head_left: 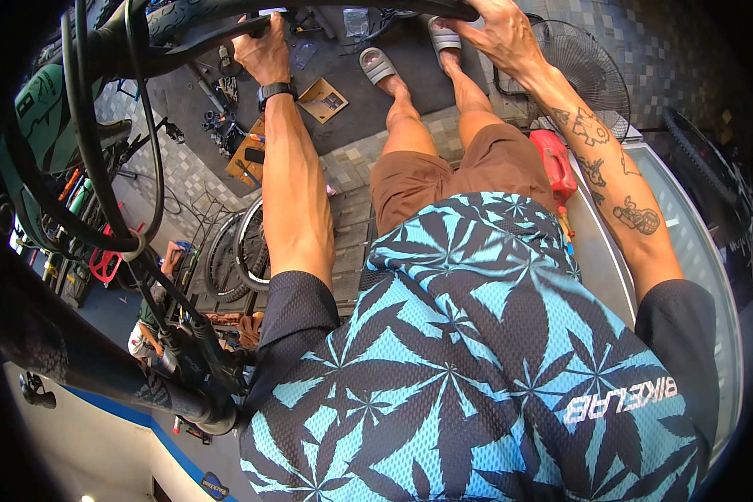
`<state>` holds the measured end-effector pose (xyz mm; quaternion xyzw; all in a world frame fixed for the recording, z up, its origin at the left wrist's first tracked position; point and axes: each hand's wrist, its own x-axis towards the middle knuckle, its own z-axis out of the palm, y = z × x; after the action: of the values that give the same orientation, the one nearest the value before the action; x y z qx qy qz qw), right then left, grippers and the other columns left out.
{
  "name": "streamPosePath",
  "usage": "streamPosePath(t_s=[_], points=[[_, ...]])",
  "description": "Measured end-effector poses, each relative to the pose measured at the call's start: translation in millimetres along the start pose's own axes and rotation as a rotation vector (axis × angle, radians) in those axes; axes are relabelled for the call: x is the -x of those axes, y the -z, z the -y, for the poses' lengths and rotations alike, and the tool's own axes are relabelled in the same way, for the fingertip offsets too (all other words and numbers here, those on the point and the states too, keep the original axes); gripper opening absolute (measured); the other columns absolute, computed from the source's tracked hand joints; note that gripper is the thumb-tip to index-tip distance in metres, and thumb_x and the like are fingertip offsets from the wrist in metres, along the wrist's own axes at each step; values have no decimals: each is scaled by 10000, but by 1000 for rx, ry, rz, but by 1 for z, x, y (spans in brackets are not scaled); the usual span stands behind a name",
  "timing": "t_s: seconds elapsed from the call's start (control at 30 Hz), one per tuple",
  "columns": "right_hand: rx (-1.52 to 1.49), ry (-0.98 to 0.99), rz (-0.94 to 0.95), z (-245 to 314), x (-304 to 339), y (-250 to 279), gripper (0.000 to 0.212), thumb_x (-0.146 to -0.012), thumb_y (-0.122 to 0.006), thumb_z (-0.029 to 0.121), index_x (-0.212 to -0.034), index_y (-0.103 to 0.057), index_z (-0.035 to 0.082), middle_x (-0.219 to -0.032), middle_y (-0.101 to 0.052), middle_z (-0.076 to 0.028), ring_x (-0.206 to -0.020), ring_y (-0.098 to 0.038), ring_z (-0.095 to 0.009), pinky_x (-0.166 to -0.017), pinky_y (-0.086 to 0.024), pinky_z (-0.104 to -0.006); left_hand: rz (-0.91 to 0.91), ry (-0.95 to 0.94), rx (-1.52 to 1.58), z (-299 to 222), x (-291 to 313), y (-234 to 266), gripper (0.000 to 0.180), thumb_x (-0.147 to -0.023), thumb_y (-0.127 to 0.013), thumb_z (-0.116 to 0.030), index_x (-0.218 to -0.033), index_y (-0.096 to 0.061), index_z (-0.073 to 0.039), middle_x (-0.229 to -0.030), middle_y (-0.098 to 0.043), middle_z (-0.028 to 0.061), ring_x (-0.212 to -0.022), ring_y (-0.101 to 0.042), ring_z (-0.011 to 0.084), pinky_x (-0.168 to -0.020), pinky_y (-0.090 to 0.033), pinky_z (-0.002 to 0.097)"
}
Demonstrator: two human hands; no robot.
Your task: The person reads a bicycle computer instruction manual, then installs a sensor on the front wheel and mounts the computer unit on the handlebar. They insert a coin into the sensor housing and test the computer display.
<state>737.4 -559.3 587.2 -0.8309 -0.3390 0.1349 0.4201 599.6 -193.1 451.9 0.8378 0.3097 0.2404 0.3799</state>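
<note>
A black bicycle handlebar [184,57] crosses the top of the view, with looping black cables [79,109] hanging from its left side. My left hand [263,54], with a black watch on the wrist, is closed round one part of the bar; its fingertips are partly hidden. Farther right, my right hand [504,38] grips the bar's end, its thumb along the underside and its fingers cut off by the upper edge. The bicycle's green and black frame [46,105] and a dark tube [100,356] fill the left side.
Below are a dark mat with loose parts, a cardboard piece [323,100] and my sandalled feet. A floor fan [573,71], a red container [554,163] and a glass-topped case [686,217] stand right. Wheels [251,247] and another person [146,335] are left.
</note>
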Motion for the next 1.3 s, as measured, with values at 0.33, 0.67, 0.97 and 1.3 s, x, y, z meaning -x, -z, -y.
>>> streamPosePath(t_s=[0.33, 0.67, 0.97, 1.3], points=[[34, 12, -17, 6, -1, 3, 429, -836, -840, 197, -1223, -705, 69, -1066, -735, -186, -985, -701, -417, -899, -550, -472, 4, -2, -112, -16, 0, 3, 401, -826, -919, -250, -1061, -749, 28, -958, -802, 134, -888, -767, 220, -871, -593, 368], [22, 40, -3, 1, 10, -7, 653, -865, -863, 303, -1432, -616, 92, -1320, -667, -169, -1202, -639, -404, -1033, -518, -474, -61, -100, -190, -22, 13, 2, 371, -773, -909, -229, -961, -704, 17, -840, -772, 175, -759, -776, 357, -752, -620, 439], [-60, -66, 120, 2, 17, -14, 642, -919, -800, 116, -1469, -529, -73, -1455, -575, -249, -1366, -555, -422, -1162, -441, -479, -349, 567, 111, -8, 85, 4, 375, -950, -725, -356, -1164, -645, -59, -1149, -731, 190, -1192, -642, 397, -1003, -488, 544], [197, 239, 254, 71, -35, 10, 560, -887, -874, 188, -1339, -643, -48, -1178, -720, -250, -1079, -709, -399, -952, -566, -475, -625, 815, 159, -12, 272, 107, 299, -964, -770, -241, -1120, -676, -3, -854, -744, 120, -651, -716, 154, -573, -578, 327]])
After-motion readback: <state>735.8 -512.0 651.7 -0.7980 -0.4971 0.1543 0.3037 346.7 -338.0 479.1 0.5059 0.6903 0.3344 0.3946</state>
